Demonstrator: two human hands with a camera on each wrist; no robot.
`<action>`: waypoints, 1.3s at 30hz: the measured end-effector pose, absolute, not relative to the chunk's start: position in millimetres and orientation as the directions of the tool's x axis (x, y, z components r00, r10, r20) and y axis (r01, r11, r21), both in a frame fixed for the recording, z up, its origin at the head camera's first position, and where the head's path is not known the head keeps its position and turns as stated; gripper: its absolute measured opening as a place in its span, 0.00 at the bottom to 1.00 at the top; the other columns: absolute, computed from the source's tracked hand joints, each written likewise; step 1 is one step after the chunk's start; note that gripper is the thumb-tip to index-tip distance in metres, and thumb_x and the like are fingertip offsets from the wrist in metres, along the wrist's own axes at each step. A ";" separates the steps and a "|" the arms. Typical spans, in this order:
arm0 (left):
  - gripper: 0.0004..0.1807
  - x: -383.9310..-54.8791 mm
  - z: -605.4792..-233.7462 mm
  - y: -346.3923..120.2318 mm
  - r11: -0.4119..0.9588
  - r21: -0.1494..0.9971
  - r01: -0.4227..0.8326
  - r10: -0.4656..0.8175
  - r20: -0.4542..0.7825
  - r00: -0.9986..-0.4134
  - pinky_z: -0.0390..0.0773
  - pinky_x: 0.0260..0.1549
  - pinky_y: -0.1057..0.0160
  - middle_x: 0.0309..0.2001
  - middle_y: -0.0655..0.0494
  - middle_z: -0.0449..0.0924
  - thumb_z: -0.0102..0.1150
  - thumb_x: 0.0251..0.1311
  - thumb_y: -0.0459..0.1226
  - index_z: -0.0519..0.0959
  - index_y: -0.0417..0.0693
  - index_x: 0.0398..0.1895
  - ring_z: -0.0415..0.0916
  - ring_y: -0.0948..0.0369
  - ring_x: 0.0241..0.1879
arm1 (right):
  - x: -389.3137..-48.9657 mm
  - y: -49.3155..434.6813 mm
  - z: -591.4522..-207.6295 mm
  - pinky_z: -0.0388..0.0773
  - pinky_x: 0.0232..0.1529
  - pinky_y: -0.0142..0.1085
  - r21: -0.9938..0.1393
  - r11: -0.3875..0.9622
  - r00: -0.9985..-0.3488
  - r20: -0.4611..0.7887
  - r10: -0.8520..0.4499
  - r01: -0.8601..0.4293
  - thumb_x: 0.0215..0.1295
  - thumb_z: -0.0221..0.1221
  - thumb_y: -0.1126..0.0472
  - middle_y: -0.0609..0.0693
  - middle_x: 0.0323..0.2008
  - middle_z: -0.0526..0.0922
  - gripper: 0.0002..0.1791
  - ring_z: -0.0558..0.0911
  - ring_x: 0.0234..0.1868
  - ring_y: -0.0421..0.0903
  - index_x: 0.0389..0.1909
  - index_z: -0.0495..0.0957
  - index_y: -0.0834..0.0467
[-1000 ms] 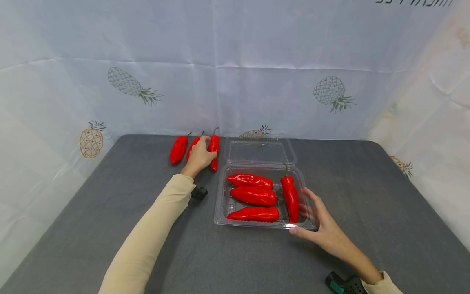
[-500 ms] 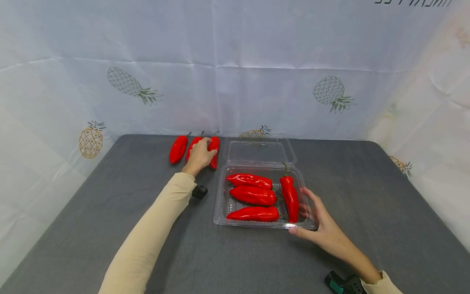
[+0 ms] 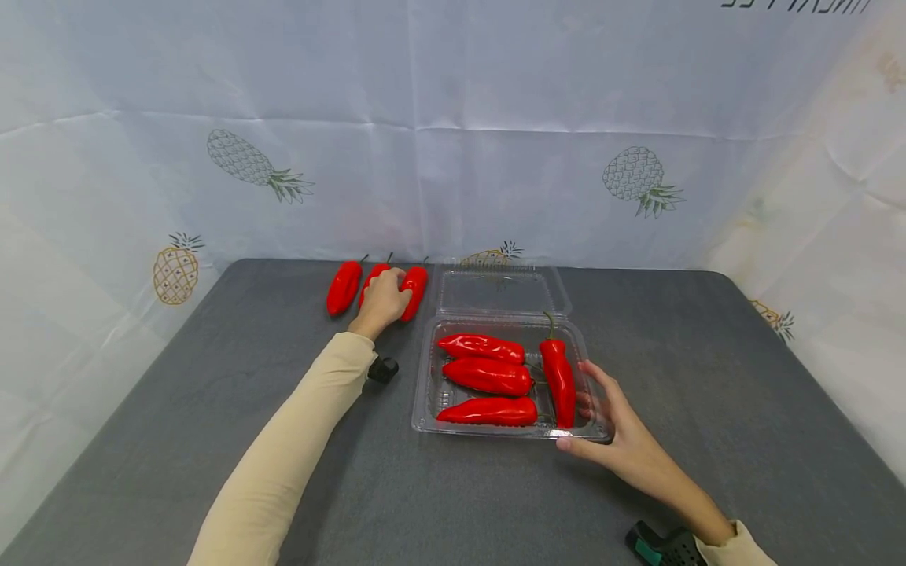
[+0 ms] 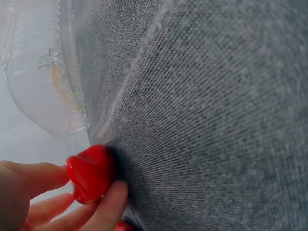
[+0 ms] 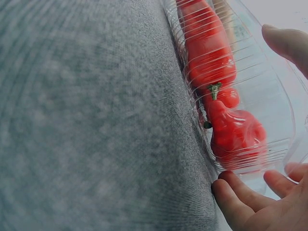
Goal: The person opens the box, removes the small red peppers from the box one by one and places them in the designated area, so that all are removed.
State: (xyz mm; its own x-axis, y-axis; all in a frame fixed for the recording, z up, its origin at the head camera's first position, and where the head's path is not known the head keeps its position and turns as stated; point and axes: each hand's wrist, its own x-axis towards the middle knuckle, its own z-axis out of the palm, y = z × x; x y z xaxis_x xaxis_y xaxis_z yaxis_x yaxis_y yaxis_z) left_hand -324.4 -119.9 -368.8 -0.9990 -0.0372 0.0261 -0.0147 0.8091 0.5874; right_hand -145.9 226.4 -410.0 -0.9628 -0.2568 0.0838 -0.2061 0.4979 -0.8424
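Observation:
My left hand [image 3: 383, 300] is at the back of the table and pinches a red pepper [image 3: 415, 292] between thumb and fingers. The left wrist view shows that red pepper [image 4: 91, 174] end-on, with the fingertips around it. Two more red peppers lie left of it; the middle red pepper [image 3: 372, 281] is partly behind the hand. My right hand [image 3: 623, 440] holds the front right corner of a clear plastic container [image 3: 419, 417], thumb at the front rim and fingers along the right wall. Inside, three peppers lie crosswise, and one red pepper [image 3: 559, 383] lies lengthwise at the right.
The container's open lid [image 3: 499, 292] lies back toward the wall, just right of the gripped pepper. Dark grey cloth covers the table [image 3: 708, 377]. A white curtain [image 3: 495, 94] with pineapple prints hangs behind the table's rear edge.
The pepper under my left hand has turned slightly, its stem end shifting right and its tip left. The left hand has shifted slightly left; the right hand and container look unmoved.

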 end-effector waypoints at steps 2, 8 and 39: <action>0.25 -324.5 -367.9 -119.1 0.821 0.571 -0.014 -0.043 0.037 -0.998 0.70 0.63 0.44 0.62 0.40 0.75 0.53 0.68 0.37 0.70 0.38 0.66 0.71 0.41 0.61 | -145.9 227.0 -410.0 0.78 0.60 0.42 -0.844 0.492 -0.961 0.087 -0.262 -0.211 0.56 0.72 0.56 0.62 0.76 0.50 0.59 0.70 0.66 0.69 0.79 0.41 0.53; 0.25 -323.4 -366.4 -118.6 0.845 0.535 -0.002 -0.033 0.050 -0.998 0.76 0.58 0.47 0.58 0.41 0.79 0.60 0.65 0.38 0.73 0.37 0.63 0.77 0.43 0.55 | -146.1 227.7 -409.5 0.76 0.57 0.30 -0.841 0.496 -0.960 0.088 -0.265 -0.214 0.56 0.72 0.57 0.61 0.76 0.51 0.58 0.71 0.66 0.68 0.78 0.42 0.54; 0.24 -303.5 -360.5 -122.2 0.827 0.550 0.118 0.015 0.187 -0.982 0.79 0.53 0.48 0.57 0.42 0.80 0.61 0.64 0.38 0.75 0.40 0.62 0.79 0.46 0.52 | -145.7 227.5 -409.6 0.72 0.54 0.22 -0.844 0.491 -0.959 0.091 -0.268 -0.217 0.56 0.72 0.57 0.61 0.76 0.51 0.57 0.71 0.66 0.68 0.78 0.42 0.54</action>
State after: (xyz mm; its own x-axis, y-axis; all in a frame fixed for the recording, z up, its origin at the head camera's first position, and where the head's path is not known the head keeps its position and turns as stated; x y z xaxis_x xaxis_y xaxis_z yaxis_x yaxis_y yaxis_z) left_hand -303.5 -122.2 -360.5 -0.9822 0.0150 0.1875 0.1176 0.8270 0.5498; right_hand -145.7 227.5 -409.6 -0.9591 -0.2680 0.0905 -0.2168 0.4906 -0.8440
